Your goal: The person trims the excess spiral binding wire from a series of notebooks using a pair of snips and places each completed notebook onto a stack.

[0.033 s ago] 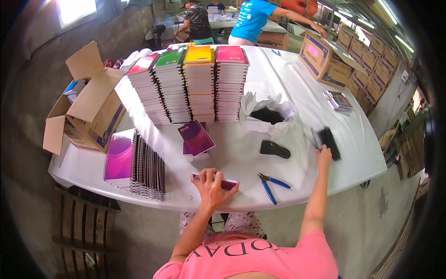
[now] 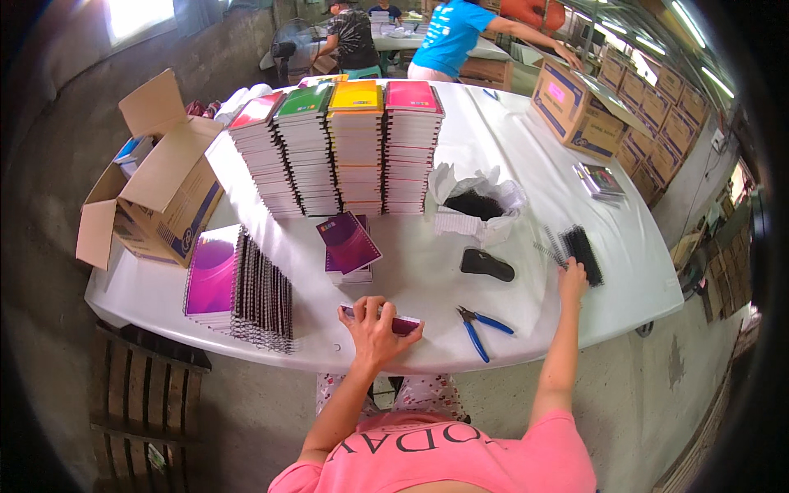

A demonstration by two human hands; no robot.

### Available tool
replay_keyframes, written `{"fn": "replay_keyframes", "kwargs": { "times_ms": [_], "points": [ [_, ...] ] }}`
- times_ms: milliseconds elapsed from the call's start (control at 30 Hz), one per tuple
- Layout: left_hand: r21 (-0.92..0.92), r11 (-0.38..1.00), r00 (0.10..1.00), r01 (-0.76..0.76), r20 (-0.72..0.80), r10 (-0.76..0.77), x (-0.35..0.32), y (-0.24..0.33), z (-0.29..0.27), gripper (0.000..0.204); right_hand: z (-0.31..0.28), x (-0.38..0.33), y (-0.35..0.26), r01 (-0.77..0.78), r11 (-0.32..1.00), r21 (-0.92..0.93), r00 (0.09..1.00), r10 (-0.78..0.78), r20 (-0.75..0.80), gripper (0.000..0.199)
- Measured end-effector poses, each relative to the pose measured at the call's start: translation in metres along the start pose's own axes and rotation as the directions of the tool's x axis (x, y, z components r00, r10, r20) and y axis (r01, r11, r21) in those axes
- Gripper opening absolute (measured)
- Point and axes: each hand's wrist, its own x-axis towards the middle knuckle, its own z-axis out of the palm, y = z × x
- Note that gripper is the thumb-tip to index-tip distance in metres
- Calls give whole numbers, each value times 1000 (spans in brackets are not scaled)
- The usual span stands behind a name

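Observation:
My left hand [image 2: 374, 329] is closed around a small purple notebook [image 2: 405, 325], which stands on its edge near the front of the white table [image 2: 394, 238]. At the right, my right hand [image 2: 573, 279] pinches a thin black spiral binding coil [image 2: 548, 246] by its near end. Right beside those fingers lies a pile of black coils [image 2: 583, 256]. Blue-handled pliers [image 2: 483, 329] rest between my two hands, jaws pointing away. Beyond my left hand, a purple notebook [image 2: 349, 244] lies askew on a few others.
Tall notebook stacks [image 2: 357, 148] stand at the back, with purple spiral notebooks [image 2: 212, 279] at the left. A white bag of coils [image 2: 477, 205] and a black object [image 2: 486, 264] lie mid-table. Cardboard boxes [image 2: 168, 193] flank both sides. A person in blue [image 2: 448, 37] stands behind the table.
The coil in my right hand has swung slightly left, apart from the pile. My left hand and the notebook stay put.

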Motion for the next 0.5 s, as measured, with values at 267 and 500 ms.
{"fn": "replay_keyframes", "kwargs": {
  "times_ms": [267,500],
  "points": [
    [-39,999,999,-30,-14,30,4,-3,-8,44,-37,1,-9,198,882,427,973,-228,20,68],
    [1,998,996,-59,-70,59,2,-11,-5,45,-84,-20,-67,220,823,523,879,-400,260,49]
  ]
}}
